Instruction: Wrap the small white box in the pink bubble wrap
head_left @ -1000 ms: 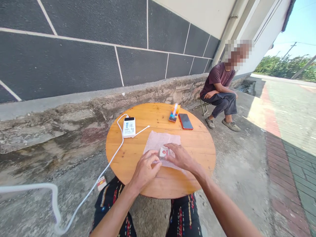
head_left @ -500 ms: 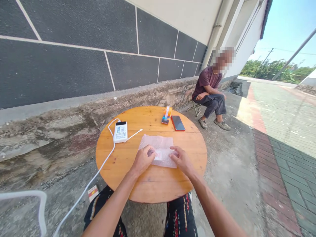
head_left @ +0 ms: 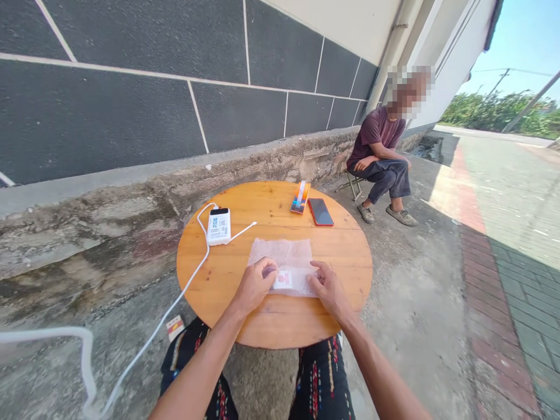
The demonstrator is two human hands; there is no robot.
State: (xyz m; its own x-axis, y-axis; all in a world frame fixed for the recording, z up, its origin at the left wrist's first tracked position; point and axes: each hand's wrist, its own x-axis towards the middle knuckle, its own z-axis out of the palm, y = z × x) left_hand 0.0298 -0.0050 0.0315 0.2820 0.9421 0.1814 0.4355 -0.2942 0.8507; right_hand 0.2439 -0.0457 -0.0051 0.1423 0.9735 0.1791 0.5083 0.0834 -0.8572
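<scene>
A sheet of translucent pinkish bubble wrap (head_left: 280,251) lies on the round wooden table (head_left: 245,332) in front of me. On its near part is a small white packet (head_left: 285,280) with red print; whether a layer of wrap covers it I cannot tell. My left hand (head_left: 254,284) is closed, thumb and forefinger pinching the wrap's near left side beside the packet. My right hand (head_left: 329,289) is closed in a pinch at the near right edge of the wrap, its fingertips partly hidden by the film.
A white power bank (head_left: 219,226) with a cable stands at the table's left. An orange tape dispenser (head_left: 300,197) and a red-edged phone (head_left: 321,212) lie at the back right. A person (head_left: 380,140) sits on a stool beyond. A small box (head_left: 175,328) lies on the ground.
The packet's red print shows more clearly now. My right hand has shifted slightly along the wrap's right edge. The view has tilted down and left a little.
</scene>
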